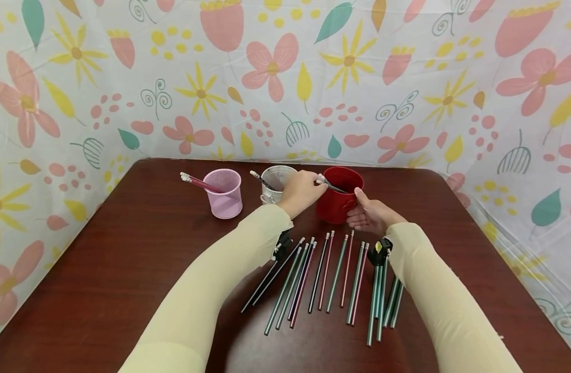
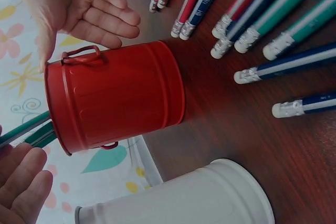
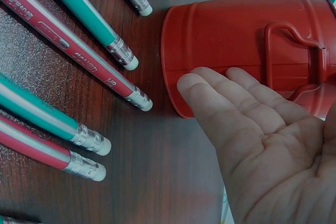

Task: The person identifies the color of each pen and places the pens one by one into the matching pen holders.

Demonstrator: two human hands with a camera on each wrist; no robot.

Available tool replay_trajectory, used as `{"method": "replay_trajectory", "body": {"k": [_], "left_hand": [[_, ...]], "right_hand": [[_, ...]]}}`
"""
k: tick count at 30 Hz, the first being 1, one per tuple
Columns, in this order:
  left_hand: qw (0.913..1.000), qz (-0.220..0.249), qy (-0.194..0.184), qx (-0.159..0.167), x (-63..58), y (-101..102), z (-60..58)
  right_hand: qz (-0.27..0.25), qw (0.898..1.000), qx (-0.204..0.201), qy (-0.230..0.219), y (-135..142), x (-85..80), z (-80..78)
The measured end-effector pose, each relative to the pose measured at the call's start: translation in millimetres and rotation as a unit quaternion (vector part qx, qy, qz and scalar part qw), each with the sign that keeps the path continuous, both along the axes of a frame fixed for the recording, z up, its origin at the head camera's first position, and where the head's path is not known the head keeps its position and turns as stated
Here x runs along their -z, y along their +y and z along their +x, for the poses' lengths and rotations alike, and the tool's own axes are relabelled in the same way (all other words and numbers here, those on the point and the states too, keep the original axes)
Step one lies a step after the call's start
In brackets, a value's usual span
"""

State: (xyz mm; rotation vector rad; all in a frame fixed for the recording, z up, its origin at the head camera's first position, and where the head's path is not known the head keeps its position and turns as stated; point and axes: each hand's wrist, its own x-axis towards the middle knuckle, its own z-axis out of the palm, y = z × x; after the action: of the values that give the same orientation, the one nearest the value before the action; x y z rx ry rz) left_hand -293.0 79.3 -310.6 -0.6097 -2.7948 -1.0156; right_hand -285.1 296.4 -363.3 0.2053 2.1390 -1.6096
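Observation:
A red metal bucket (image 1: 331, 207) with small side handles stands upright at the back of the table. My left hand (image 1: 303, 190) is above its left rim and pinches a green pencil (image 2: 25, 128) near the eraser end, the other end inside the bucket. In the left wrist view a second green pencil (image 2: 42, 136) pokes past the rim. My right hand (image 1: 373, 213) is at the bucket's right side, its thumb at the rim and its fingers (image 3: 239, 95) extended, palm up, beside the wall below the handle. The bucket's inside is mostly hidden.
A white bucket (image 1: 269, 196) with a dark pencil leaning in it stands left of the red one. Farther left is a pink mesh cup (image 1: 226, 204) with red pencils. Several green, red and dark blue pencils (image 1: 337, 274) lie in a row in front, erasers pointing away.

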Motion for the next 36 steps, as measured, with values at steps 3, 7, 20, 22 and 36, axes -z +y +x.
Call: {"method": "replay_trajectory", "body": {"k": [3,7,20,22,36], "left_hand": [[1.0000,-0.009,-0.002,-0.001,-1.0,2,-2.1],[0.9999,0.006,-0.012,-0.008,1.1,1,-6.1],[0.9986,0.015,-0.050,-0.013,5.2,1,-12.6],[0.9983,0.011,-0.056,-0.010,5.9,0,-12.5],[0.9590,-0.188,-0.204,0.059,38.7,-29,2.2]], "right_hand": [[-0.001,1.000,0.003,0.000,1,0.2,0.1],[-0.003,1.000,0.007,-0.003,2,-0.3,0.7],[0.010,1.000,0.003,0.005,0,-1.7,2.1],[0.009,1.000,0.004,0.004,-1,-1.9,2.4],[-0.001,1.000,0.003,-0.001,0,-2.5,-0.8]]}}
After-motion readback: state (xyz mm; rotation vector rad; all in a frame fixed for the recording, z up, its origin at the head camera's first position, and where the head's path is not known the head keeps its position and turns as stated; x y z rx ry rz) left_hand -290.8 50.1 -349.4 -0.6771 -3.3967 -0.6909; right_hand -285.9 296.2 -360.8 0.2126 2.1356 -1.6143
